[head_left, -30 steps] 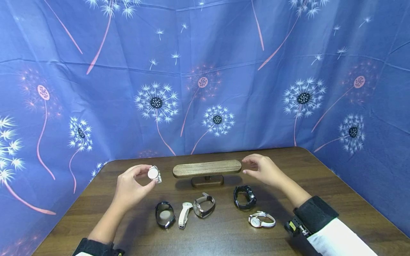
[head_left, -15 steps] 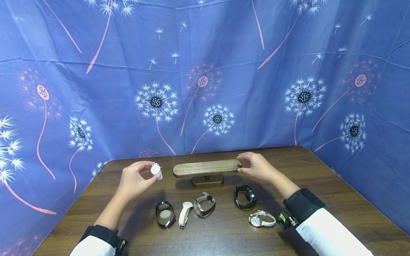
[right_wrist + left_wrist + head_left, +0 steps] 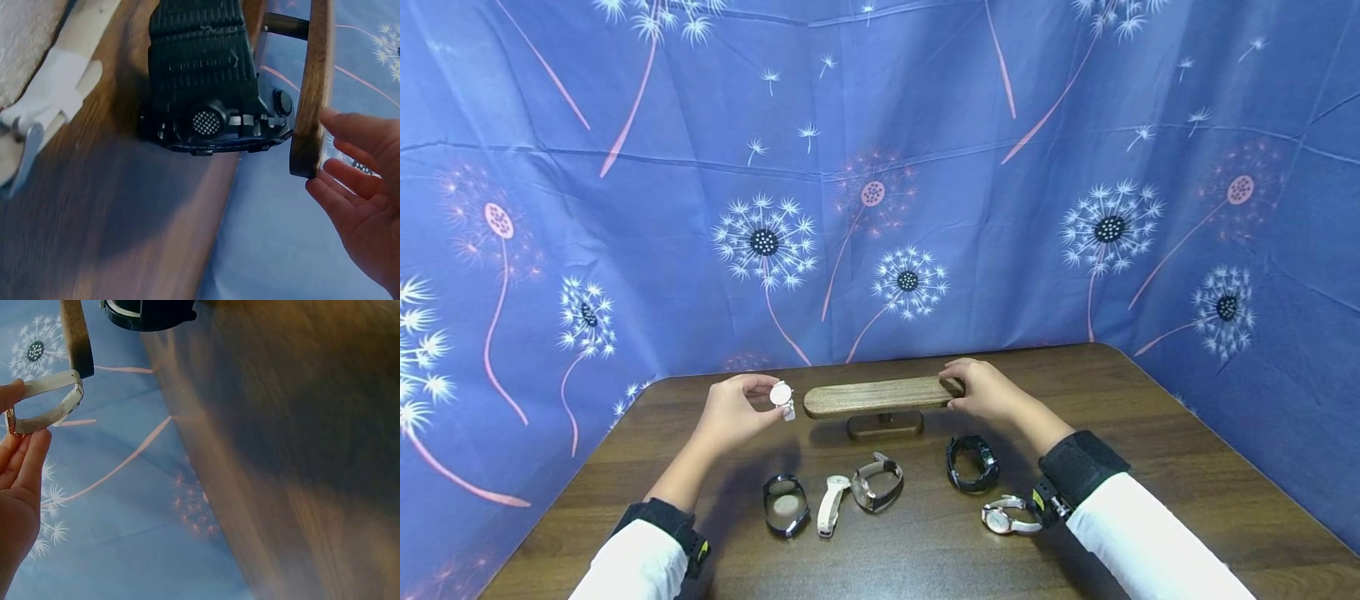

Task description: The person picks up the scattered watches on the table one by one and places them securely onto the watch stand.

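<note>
Pinched between thumb and fingers of the left hand [image 3: 737, 412], a white watch [image 3: 780, 394], raised over the counter [image 3: 865, 571], just left of the wooden stand [image 3: 880, 395] and apart from it. Turned face toward the head camera, with strap bent in a loop. Clasped by the right hand [image 3: 988, 392] at the stand's right end, thumb on the near side, fingers on the far side. Laid out in front of the stand, from left to right: a black-banded watch [image 3: 769, 502], a cream watch [image 3: 831, 507], a dark-strapped watch [image 3: 863, 492], a chunky black watch [image 3: 988, 458] and, farther forward, a pale-strapped watch [image 3: 998, 521]. Hung behind the stand, a blue dandelion-print cloth [image 3: 1000, 250].
</note>
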